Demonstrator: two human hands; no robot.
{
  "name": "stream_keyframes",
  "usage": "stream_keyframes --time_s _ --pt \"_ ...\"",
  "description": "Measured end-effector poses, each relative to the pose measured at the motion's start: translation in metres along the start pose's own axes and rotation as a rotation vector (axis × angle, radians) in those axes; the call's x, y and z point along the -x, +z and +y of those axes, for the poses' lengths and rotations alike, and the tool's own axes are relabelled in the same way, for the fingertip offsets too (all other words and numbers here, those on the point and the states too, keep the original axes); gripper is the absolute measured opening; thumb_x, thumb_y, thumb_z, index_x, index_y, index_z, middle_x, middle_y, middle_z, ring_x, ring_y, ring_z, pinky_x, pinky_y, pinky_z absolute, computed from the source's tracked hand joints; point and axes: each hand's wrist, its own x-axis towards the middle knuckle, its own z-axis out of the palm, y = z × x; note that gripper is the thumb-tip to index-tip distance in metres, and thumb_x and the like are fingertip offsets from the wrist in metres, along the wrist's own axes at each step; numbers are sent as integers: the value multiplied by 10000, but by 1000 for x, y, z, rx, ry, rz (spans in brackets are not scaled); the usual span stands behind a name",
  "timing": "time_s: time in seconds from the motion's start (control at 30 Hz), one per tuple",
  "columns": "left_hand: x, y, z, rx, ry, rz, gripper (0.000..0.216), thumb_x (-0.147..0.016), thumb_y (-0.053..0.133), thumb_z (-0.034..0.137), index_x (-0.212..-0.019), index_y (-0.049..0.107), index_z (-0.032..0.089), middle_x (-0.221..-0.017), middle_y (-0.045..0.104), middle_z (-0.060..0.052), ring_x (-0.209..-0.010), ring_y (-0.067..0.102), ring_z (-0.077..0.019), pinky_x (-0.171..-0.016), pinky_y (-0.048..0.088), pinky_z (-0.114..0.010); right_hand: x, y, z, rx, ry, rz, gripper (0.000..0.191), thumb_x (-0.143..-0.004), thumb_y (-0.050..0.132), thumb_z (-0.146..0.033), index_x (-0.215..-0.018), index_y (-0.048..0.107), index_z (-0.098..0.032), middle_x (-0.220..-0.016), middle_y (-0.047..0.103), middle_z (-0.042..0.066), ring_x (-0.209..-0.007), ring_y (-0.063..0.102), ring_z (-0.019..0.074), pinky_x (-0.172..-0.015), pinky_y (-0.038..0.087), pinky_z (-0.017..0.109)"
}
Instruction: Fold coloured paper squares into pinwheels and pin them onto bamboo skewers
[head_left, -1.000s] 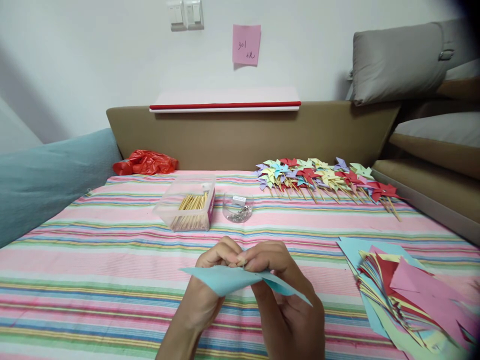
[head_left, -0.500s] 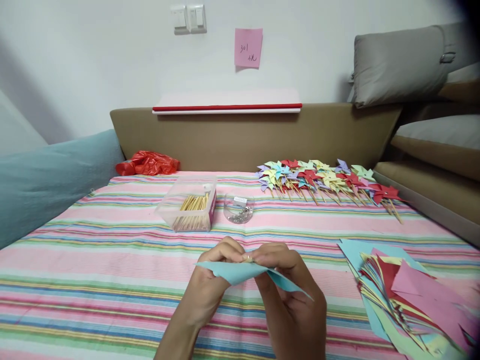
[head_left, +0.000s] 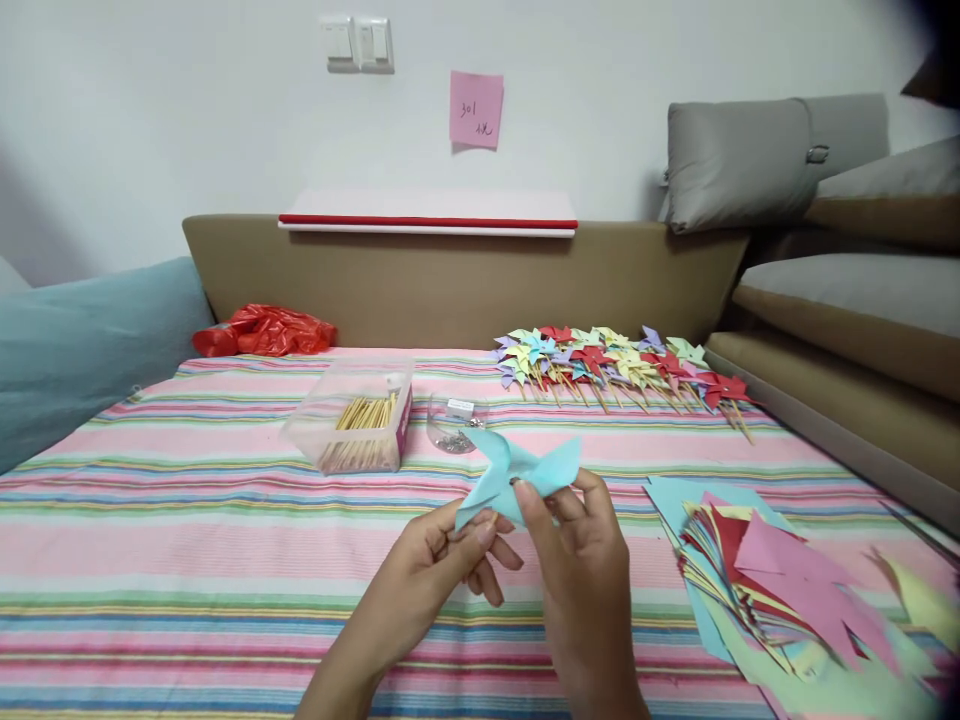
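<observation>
A light blue paper pinwheel [head_left: 498, 484] is held up between my two hands, its folded blades facing me. My right hand [head_left: 581, 560] grips it with the thumb pressed near the centre, where a small dark spot shows; the other fingers are behind the paper. At the lower left blade, my left hand [head_left: 442, 560] pinches the paper's edge between thumb and finger, the remaining fingers loosely curled. Just beyond the pinwheel stands a clear round dish [head_left: 450, 440] of small metal pins, partly covered by a blade. No stick shows on this pinwheel.
Left of the dish sits a clear plastic box [head_left: 307, 430] holding wooden sticks [head_left: 367, 413]. Finished pinwheels [head_left: 630, 365] lie at the back right. Cut coloured paper [head_left: 795, 580] is piled at the right. A red plastic bag [head_left: 277, 330] rests at the back left, on the striped cloth [head_left: 187, 560].
The pinwheel has turned from nearly edge-on to facing me and risen slightly. My right thumb now lies on its front, and my left hand has shifted to a lower blade. The camera view has swung right.
</observation>
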Motion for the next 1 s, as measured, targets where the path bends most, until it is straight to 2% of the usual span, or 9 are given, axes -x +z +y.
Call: stream_keyframes --time_s 0.1,0.2,0.3,0.47,0.6,0.73,0.8,0.87,1.0 --pt "-6 0 -8 116 5 224 278 -938 633 429 -996 726 175 -878 769 -57 -848 697 -179 -777 496 -262 -7 -4 9 65 60 -49 469 -822 725 -491 -1158 529 -228 -1036 721 74 -944 672 223 -821 518 352" --pt "-10 -1 -18 290 -4 418 303 -895 688 449 -1025 725 178 -1011 792 -78 -1047 681 -209 -935 474 -280 -5 -3 17 267 169 -335 331 -886 628 -516 -975 637 -197 -944 718 63 -861 648 205 -786 492 325" --pt "-11 -2 -23 368 -52 470 352 -847 736 474 -1029 722 173 -1061 792 -99 -1119 660 -238 -953 474 -302 3 2 24 384 188 -522 296 -908 604 -459 -832 665 -179 -768 661 24 -715 581 172 -672 441 288" --pt "-11 -1 -22 366 -99 495 455 -819 737 527 -1102 687 174 -1122 774 -120 -1087 660 -258 -822 505 -295 10 8 31 367 142 -546 309 -930 571 -437 -786 640 -173 -744 641 22 -691 561 166 -656 432 285" --pt "-16 -3 -25 177 -52 418 411 -830 720 502 -1091 661 189 -1096 760 -96 -1072 655 -259 -787 492 -288 0 -1 33 370 172 -461 323 -908 597 -454 -782 667 -165 -750 693 48 -731 627 188 -714 490 303" --pt "-18 0 -34 -149 6 234 291 -897 610 471 -1008 654 205 -1010 743 -81 -972 672 -259 -847 477 -340 -26 -33 31 433 153 -260 389 -828 676 -539 -776 710 -155 -687 687 42 -633 610 168 -610 500 287" --pt "-14 5 -37 -425 -19 117 255 -940 520 428 -947 659 214 -913 736 -73 -858 663 -252 -779 464 -351 -47 -56 27 462 121 -155 434 -793 700 -581 -743 693 -150 -656 666 30 -574 569 140 -559 478 272" --pt "-10 12 -39 -705 -42 20 242 -948 476 351 -872 658 211 -851 724 -72 -795 637 -247 -730 433 -351 -74 -78 22 494 83 -63 446 -780 718 -586 -820 712 -142 -678 668 19 -583 575 129 -580 492 269" --pt "-6 24 -43 -990 -108 -203 196 -884 495 230 -866 682 173 -970 742 -140 -917 648 -302 -787 425 -393 -143 -104 10 617 82 60 291 -912 676 -411 -888 685 -121 -723 662 -2 -577 594 101 -594 528 260"
